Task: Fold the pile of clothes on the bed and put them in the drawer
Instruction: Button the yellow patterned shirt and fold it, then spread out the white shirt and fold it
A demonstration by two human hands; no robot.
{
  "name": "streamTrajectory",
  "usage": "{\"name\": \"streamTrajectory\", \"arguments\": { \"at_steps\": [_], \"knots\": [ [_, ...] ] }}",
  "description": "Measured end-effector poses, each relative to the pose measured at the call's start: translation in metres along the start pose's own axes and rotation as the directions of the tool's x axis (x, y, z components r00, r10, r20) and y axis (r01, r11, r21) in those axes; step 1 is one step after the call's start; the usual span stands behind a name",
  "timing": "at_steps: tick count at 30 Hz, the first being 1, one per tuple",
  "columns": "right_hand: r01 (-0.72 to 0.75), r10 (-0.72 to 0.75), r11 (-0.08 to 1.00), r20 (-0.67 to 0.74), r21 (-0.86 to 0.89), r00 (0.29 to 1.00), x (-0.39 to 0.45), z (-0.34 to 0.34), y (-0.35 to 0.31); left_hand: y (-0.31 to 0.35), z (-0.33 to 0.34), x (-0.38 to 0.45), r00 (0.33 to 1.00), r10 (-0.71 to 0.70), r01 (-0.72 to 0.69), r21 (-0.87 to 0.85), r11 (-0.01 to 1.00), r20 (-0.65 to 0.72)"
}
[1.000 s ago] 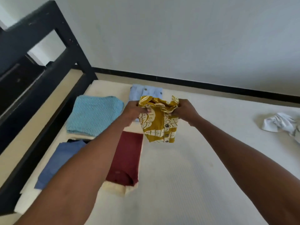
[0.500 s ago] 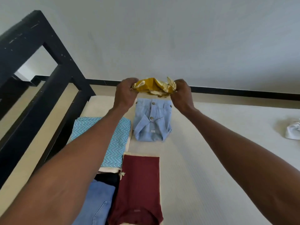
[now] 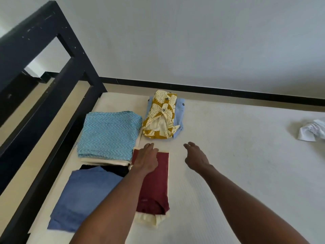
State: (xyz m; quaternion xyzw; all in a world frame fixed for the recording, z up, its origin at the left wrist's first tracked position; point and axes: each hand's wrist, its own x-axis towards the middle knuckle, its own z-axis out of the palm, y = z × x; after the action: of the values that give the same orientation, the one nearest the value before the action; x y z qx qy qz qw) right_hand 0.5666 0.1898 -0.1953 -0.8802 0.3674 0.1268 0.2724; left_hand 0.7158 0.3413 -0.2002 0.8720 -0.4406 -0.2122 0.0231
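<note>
The folded yellow patterned shirt (image 3: pixel 161 114) lies on top of a folded light-blue shirt (image 3: pixel 179 111) at the far side of the bed (image 3: pixel 237 155). Nearer me lie a folded teal zigzag cloth (image 3: pixel 109 134), a folded maroon garment (image 3: pixel 154 187) on a cream one (image 3: pixel 149 221), and a folded blue denim piece (image 3: pixel 82 196). My left hand (image 3: pixel 146 159) hovers over the top of the maroon garment with relaxed fingers, holding nothing. My right hand (image 3: pixel 195 156) hangs over the bare mattress just right of it, also empty.
A crumpled white garment (image 3: pixel 312 130) lies unfolded at the right edge of the bed. A black bed frame (image 3: pixel 52 71) runs along the left side. A pale wall with a black baseboard (image 3: pixel 228 89) stands behind the bed.
Both hands held the yellow shirt above the light-blue shirt; now it lies on that shirt, released. Both hands have drawn back toward me, empty.
</note>
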Motion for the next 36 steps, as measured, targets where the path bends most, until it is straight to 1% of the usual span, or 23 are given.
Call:
{"name": "streamTrajectory", "arguments": {
  "at_steps": [3, 5, 6, 9, 10, 13, 14, 17, 21, 23, 26, 28, 32, 36],
  "knots": [
    [0.024, -0.024, 1.000, -0.074, 0.006, 0.997, -0.046, -0.022, 0.003, 0.040, -0.017, -0.030, 0.997, 0.021, -0.022, -0.004, 1.000, -0.079],
    [0.033, -0.033, 0.999, -0.117, -0.001, 0.993, -0.093, -0.041, 0.006, 0.074, -0.031, -0.070, 0.994, 0.036, -0.037, -0.004, 0.999, -0.101],
    [0.043, -0.042, 0.999, -0.125, 0.006, 0.991, -0.116, -0.048, 0.008, 0.087, -0.036, -0.088, 0.990, 0.043, -0.044, -0.004, 0.999, -0.132],
    [0.068, -0.069, 0.998, -0.148, -0.008, 0.987, -0.207, -0.086, 0.021, 0.141, -0.048, -0.156, 0.961, 0.045, -0.067, -0.074, 0.995, -0.273],
    [0.062, -0.062, 0.998, -0.154, -0.006, 0.986, -0.237, -0.095, 0.026, 0.160, -0.051, -0.181, 0.962, 0.015, -0.041, -0.091, 0.995, -0.271],
    [0.006, -0.001, 1.000, -0.176, 0.031, 0.984, -0.338, -0.109, 0.053, 0.234, -0.051, -0.271, 0.981, -0.022, 0.008, -0.073, 0.997, -0.191],
    [-0.018, 0.028, 0.998, -0.184, 0.057, 0.983, -0.380, -0.107, 0.069, 0.263, -0.042, -0.308, 0.988, -0.022, 0.011, -0.074, 0.997, -0.154],
    [-0.072, 0.088, 0.992, -0.163, 0.105, 0.983, -0.474, -0.093, 0.110, 0.333, -0.006, -0.385, 0.999, -0.006, 0.004, -0.040, 0.999, -0.033],
    [-0.205, 0.228, 0.959, -0.099, 0.197, 0.969, -0.558, -0.084, 0.159, 0.411, 0.033, -0.449, 0.994, 0.022, -0.015, -0.068, 0.998, 0.107],
    [-0.276, 0.304, 0.923, -0.069, 0.266, 0.950, -0.586, -0.079, 0.183, 0.443, 0.049, -0.467, 0.987, 0.041, -0.031, -0.069, 0.997, 0.154],
    [-0.383, 0.424, 0.854, -0.044, 0.351, 0.905, -0.624, -0.071, 0.228, 0.492, 0.074, -0.489, 0.969, 0.098, -0.092, -0.040, 0.995, 0.226],
    [-0.419, 0.467, 0.822, -0.035, 0.385, 0.884, -0.632, -0.070, 0.249, 0.509, 0.085, -0.491, 0.960, 0.117, -0.118, -0.010, 0.993, 0.256],
    [-0.479, 0.546, 0.770, -0.047, 0.422, 0.836, -0.628, -0.094, 0.297, 0.555, 0.091, -0.459, 0.948, 0.169, -0.184, 0.028, 0.983, 0.268],
    [-0.505, 0.597, 0.741, -0.090, 0.443, 0.797, -0.614, -0.132, 0.354, 0.611, 0.083, -0.413, 0.947, 0.230, -0.233, -0.014, 0.972, 0.225]
  ]
}}
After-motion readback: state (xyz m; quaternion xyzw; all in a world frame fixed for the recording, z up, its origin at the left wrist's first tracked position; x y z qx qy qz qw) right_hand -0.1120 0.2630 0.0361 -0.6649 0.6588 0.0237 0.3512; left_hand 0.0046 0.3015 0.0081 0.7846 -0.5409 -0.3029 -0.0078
